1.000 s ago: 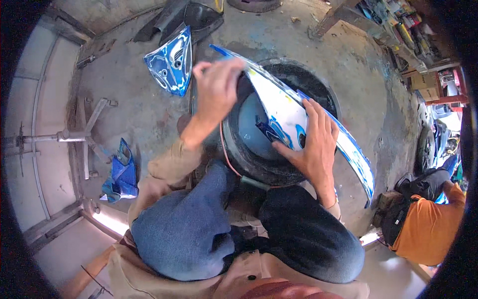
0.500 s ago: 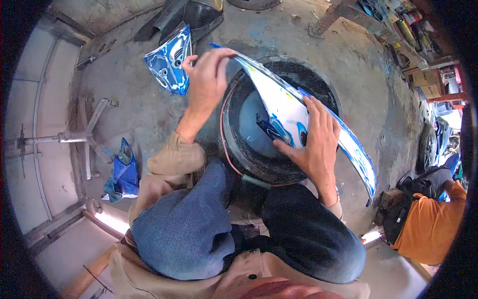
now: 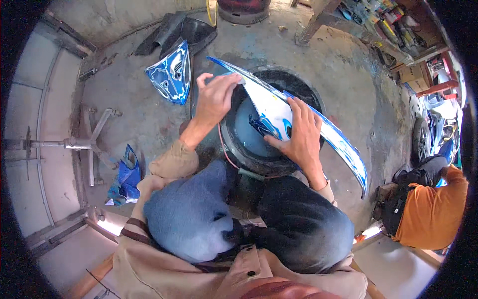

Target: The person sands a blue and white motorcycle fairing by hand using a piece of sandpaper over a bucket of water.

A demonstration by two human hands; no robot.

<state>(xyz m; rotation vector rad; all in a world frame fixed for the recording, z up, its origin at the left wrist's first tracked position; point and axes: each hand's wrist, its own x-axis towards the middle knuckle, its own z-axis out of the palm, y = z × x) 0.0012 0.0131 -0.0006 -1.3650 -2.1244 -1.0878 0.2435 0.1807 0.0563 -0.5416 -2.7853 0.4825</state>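
Note:
A long, curved blue-and-white plastic body panel, like a motorcycle fairing [image 3: 271, 102], lies slanted over a round black tub [image 3: 231, 137] of cloudy water. My right hand [image 3: 301, 137] grips its middle, fingers over the upper edge and thumb on the near side. At the panel's upper left, my left hand [image 3: 216, 97] has its fingertips bent together against the surface. A small greyish piece [image 3: 242, 80] shows under them; its kind is unclear. The panel's narrow end reaches down to the right, past the tub's rim.
Another blue-and-white panel [image 3: 172, 74] lies on the floor at upper left, beside black plastic parts [image 3: 191, 35]. Farther left are a blue piece [image 3: 129, 174] and a metal stand [image 3: 92, 142]. A person in an orange shirt [image 3: 430, 212] sits at right, below a cluttered shelf [image 3: 371, 30].
My left hand has slid slightly down along the panel's upper end, and the greyish piece now shows at its fingertips. My right hand keeps its grip. The whole view has shifted a little.

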